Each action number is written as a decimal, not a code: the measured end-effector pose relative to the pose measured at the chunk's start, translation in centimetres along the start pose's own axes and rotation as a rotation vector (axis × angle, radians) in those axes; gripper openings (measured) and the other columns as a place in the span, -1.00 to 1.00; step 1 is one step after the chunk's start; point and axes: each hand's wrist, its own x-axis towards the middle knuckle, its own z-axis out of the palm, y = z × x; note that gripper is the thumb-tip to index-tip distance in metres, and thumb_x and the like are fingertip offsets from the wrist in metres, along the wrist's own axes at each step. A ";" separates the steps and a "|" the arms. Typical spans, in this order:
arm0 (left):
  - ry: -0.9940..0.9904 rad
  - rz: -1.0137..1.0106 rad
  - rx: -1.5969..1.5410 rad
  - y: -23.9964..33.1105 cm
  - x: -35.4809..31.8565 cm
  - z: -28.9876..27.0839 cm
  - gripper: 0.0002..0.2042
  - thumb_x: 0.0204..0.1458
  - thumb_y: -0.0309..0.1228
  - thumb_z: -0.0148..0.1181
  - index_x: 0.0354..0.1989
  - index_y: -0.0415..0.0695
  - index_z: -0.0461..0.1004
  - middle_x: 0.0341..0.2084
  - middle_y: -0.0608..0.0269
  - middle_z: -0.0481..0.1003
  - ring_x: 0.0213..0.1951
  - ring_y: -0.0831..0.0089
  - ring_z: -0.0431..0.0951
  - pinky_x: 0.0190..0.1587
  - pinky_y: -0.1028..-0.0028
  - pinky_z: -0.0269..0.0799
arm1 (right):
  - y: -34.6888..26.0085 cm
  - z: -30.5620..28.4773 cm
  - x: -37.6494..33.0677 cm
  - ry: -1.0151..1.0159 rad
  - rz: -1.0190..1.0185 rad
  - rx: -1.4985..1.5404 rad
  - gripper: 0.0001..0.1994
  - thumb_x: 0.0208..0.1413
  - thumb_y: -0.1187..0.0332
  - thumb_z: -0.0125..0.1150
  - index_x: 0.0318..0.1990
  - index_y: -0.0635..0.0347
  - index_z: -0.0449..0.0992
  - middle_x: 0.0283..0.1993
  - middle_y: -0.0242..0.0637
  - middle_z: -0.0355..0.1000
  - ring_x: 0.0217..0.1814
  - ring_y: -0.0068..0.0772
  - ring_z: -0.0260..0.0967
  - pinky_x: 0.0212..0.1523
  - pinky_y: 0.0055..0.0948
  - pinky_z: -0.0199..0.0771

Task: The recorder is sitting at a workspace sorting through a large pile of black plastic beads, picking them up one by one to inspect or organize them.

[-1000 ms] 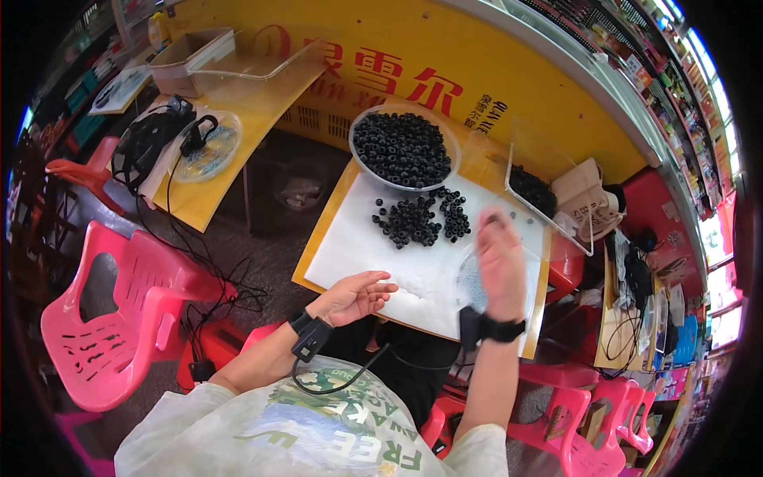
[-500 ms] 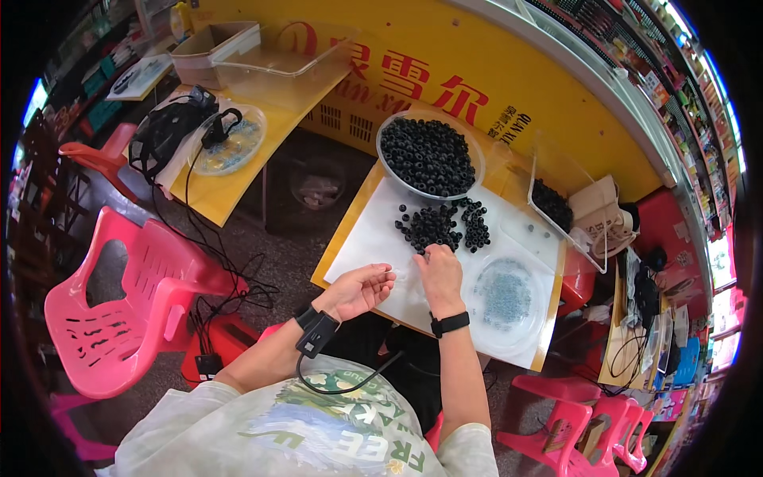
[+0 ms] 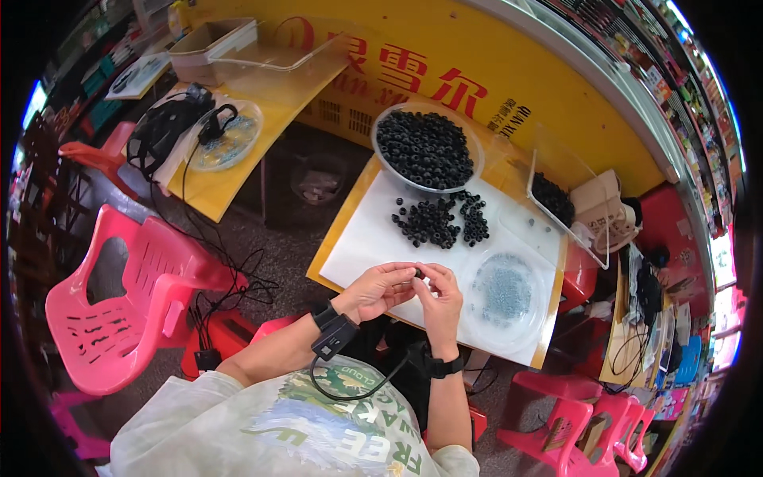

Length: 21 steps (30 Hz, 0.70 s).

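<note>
I see a small black ring pinched between both sets of fingertips, over the near edge of the white sheet. Half a second ago my right hand was up at the loose pile of black rings; now it's back against my left hand. Both hands curled closed on the ring. Clear dish of small pale parts sits just right of the hands; the bowl of rings at the far edge.
</note>
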 end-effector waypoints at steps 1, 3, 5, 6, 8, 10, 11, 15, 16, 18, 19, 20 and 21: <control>0.001 0.006 -0.005 -0.1 0.2 -0.1 -0.78 0.18 -0.40 0.19 -0.03 -0.14 0.48 -0.20 0.32 0.54 -0.14 0.54 0.55 0.00 0.50 0.51 | -0.3 -0.2 -0.3 -0.016 -0.009 0.019 -0.72 0.03 0.49 0.31 -0.05 0.16 0.62 -0.07 -0.37 0.48 -0.21 -0.61 0.32 -0.23 -0.60 0.32; -0.008 0.003 -0.015 -0.4 0.4 -1.4 -0.79 0.17 -0.40 0.21 -0.05 -0.15 0.49 -0.23 0.31 0.55 -0.17 0.55 0.56 -0.03 0.52 0.53 | -0.5 -0.8 -1.1 -0.035 -0.023 0.046 -0.72 0.04 0.48 0.31 -0.04 0.17 0.61 -0.05 -0.34 0.48 -0.18 -0.59 0.35 -0.20 -0.59 0.34; 0.061 0.006 0.007 0.2 -0.2 -1.2 -0.78 0.15 -0.41 0.23 -0.05 -0.17 0.49 -0.25 0.28 0.56 -0.20 0.54 0.58 -0.12 0.58 0.57 | -0.6 -2.6 -2.0 -0.034 0.029 0.000 -0.76 0.07 0.44 0.30 -0.09 0.20 0.62 -0.10 -0.27 0.53 -0.20 -0.50 0.43 -0.19 -0.54 0.39; 0.092 -0.005 0.007 0.4 -0.4 -0.9 -0.79 0.15 -0.44 0.21 -0.06 -0.19 0.48 -0.26 0.25 0.56 -0.22 0.53 0.60 -0.19 0.64 0.59 | -0.3 -4.1 -2.4 -0.022 0.034 -0.026 -0.78 0.07 0.42 0.30 -0.11 0.21 0.62 -0.14 -0.25 0.55 -0.22 -0.46 0.45 -0.19 -0.51 0.41; 0.075 -0.004 0.018 0.6 -0.4 -1.5 -0.78 0.16 -0.50 0.17 -0.04 -0.26 0.46 -0.23 0.17 0.56 -0.16 0.45 0.60 -0.10 0.60 0.59 | 0.9 -7.3 -3.0 0.032 0.027 -0.106 -0.81 0.09 0.39 0.28 -0.16 0.24 0.63 -0.23 -0.19 0.58 -0.28 -0.41 0.49 -0.20 -0.47 0.44; 0.085 0.000 0.053 0.3 -0.5 -1.0 -0.76 0.17 -0.54 0.15 -0.01 -0.31 0.45 -0.19 0.10 0.54 -0.10 0.39 0.59 -0.02 0.56 0.58 | 2.6 -11.6 -3.5 0.133 0.119 -0.187 -0.82 0.12 0.40 0.25 -0.16 0.25 0.63 -0.23 -0.16 0.58 -0.29 -0.40 0.49 -0.21 -0.46 0.44; 0.088 0.000 0.070 0.1 -0.4 -0.7 -0.75 0.17 -0.56 0.14 0.01 -0.33 0.44 -0.17 0.09 0.54 -0.08 0.38 0.58 -0.01 0.56 0.58 | 3.1 -14.0 -3.7 0.168 0.217 -0.267 -0.82 0.12 0.40 0.24 -0.15 0.25 0.63 -0.24 -0.12 0.58 -0.29 -0.40 0.49 -0.22 -0.45 0.45; 0.038 -0.039 0.098 -0.6 0.0 -0.2 -0.71 0.18 -0.60 0.09 0.07 -0.36 0.40 -0.11 0.05 0.51 -0.04 0.37 0.56 0.04 0.56 0.55 | 6.9 -20.3 -3.7 0.328 0.211 -0.634 -0.83 0.04 0.46 0.25 -0.21 0.26 0.63 -0.29 -0.10 0.54 -0.37 -0.24 0.47 -0.27 -0.34 0.46; 0.026 -0.044 0.100 -0.8 0.0 -0.3 -0.71 0.18 -0.60 0.09 0.08 -0.36 0.40 -0.11 0.05 0.51 -0.04 0.37 0.56 0.04 0.56 0.55 | 7.3 -20.8 -3.6 0.320 0.203 -0.656 -0.83 0.02 0.46 0.25 -0.22 0.26 0.63 -0.29 -0.10 0.53 -0.37 -0.23 0.46 -0.27 -0.33 0.46; 0.001 -0.055 0.103 -1.1 0.1 -0.4 -0.70 0.19 -0.60 0.07 0.10 -0.36 0.38 -0.10 0.05 0.51 -0.05 0.37 0.56 0.04 0.56 0.54 | 7.9 -21.5 -3.2 0.304 0.188 -0.700 -0.83 0.00 0.47 0.25 -0.23 0.26 0.62 -0.29 -0.10 0.52 -0.37 -0.21 0.45 -0.26 -0.32 0.46; -0.003 -0.051 0.110 -1.2 0.1 -0.4 -0.69 0.18 -0.60 0.07 0.10 -0.36 0.38 -0.11 0.05 0.51 -0.06 0.38 0.57 0.03 0.56 0.55 | 8.1 -21.4 -3.0 0.283 0.182 -0.704 -0.83 -0.01 0.46 0.26 -0.23 0.26 0.62 -0.29 -0.10 0.51 -0.36 -0.20 0.45 -0.25 -0.31 0.46; -0.007 -0.047 0.117 -1.2 0.0 -0.6 -0.69 0.18 -0.61 0.08 0.10 -0.36 0.37 -0.12 0.05 0.51 -0.06 0.38 0.57 0.02 0.55 0.56 | 8.1 -21.3 -2.7 0.262 0.176 -0.708 -0.83 -0.02 0.46 0.26 -0.23 0.27 0.61 -0.29 -0.10 0.51 -0.35 -0.19 0.45 -0.25 -0.31 0.46; -0.011 -0.044 0.124 -1.1 0.0 -0.7 -0.69 0.18 -0.61 0.08 0.10 -0.36 0.37 -0.13 0.06 0.52 -0.07 0.38 0.57 0.01 0.55 0.56 | 8.2 -21.2 -2.5 0.241 0.170 -0.712 -0.82 -0.03 0.46 0.26 -0.23 0.27 0.61 -0.29 -0.10 0.50 -0.34 -0.19 0.46 -0.24 -0.30 0.46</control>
